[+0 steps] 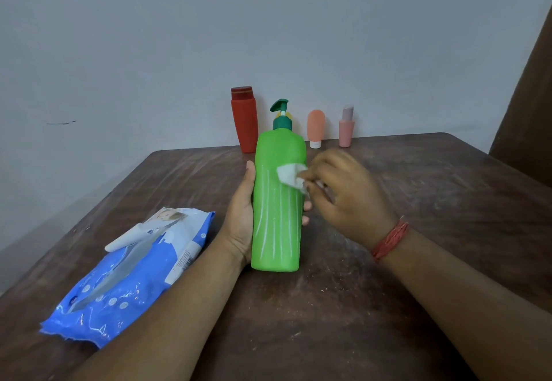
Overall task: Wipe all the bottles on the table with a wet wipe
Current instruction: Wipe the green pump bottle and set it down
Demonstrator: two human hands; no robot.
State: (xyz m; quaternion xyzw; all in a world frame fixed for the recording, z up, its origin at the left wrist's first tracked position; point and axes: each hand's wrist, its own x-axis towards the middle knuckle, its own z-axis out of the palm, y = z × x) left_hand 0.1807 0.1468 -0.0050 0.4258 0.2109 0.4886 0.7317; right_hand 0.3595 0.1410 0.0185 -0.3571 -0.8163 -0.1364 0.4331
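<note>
Wipe pack (131,273): laid flat at left on tabletop (418,261), flap lifted, kept within reach for more wipes.
L hand (240,216): wrapped round green bottle (277,201) from behind, thumb on left edge; bottle is steadied, base near tabletop.
Wipe (291,176): pinched by R hand (343,198), pressed to bottle's upper front; wet streaks seen below.
Red bottle (245,119): parked by wall, apparently awaiting its turn.
Peach tube (316,128), pink bottle (346,130): same row, further right.
</note>
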